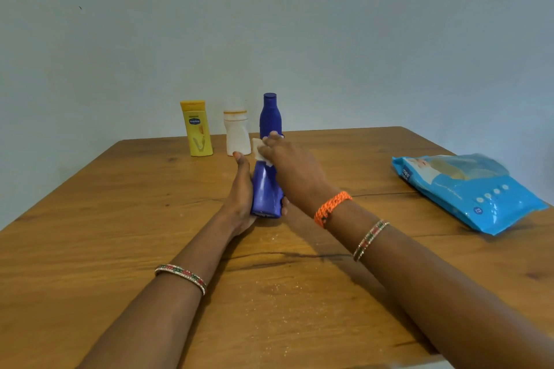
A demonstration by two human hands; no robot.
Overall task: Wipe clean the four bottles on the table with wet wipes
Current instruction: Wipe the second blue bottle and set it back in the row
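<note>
A blue bottle (266, 192) is tilted away from me above the table's middle, its base toward me. My left hand (241, 192) grips its lower body from the left. My right hand (287, 165) presses a white wet wipe (258, 149) onto the bottle's upper part, hiding its neck and cap. At the table's far edge stand a yellow bottle (197, 128), a white bottle (236, 132) and a second, upright blue bottle (270, 114).
A blue pack of wet wipes (467, 189) lies flat at the right side of the wooden table (120, 234). Small wet specks dot the wood in front of me. A plain wall stands right behind the far edge.
</note>
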